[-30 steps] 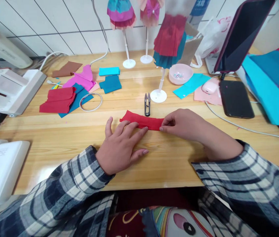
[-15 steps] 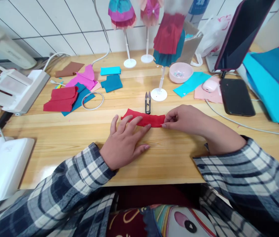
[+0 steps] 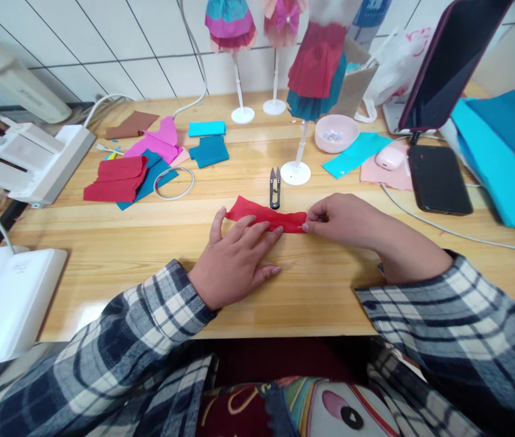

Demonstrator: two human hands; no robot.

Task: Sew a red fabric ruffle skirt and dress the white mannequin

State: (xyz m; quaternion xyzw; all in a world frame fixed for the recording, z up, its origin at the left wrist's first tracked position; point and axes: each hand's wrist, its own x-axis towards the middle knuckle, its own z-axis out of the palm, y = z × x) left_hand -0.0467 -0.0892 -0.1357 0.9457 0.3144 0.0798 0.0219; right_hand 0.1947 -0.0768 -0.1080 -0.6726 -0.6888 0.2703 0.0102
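Observation:
In front of me a narrow strip of red cloth (image 3: 280, 217) lies on the wooden table, its left end flared upward. My left hand (image 3: 234, 261) rests with fingers spread, the fingertips pressing on the strip's lower edge. The thumb lies apart on the wood. At the strip's right end, my right hand (image 3: 342, 220) pinches the cloth between thumb and forefinger. A tiny whitish line shows beside those fingertips, too small to make out. Just beyond the strip lie black thread snips (image 3: 275, 188), points facing away, touched by neither hand.
Doll skirts stand on white stands, the nearest stand's base (image 3: 296, 173) behind the snips. A pink bowl (image 3: 336, 133) holds small beads. Folded red cloth (image 3: 115, 179) and other scraps lie left. A black phone (image 3: 439, 179) and cable lie right; a power strip (image 3: 54, 167) sits left.
My left fingers have shifted slightly on the red strip, and its left end now flares higher. My right hand keeps its pinch. The whole view has moved a little.

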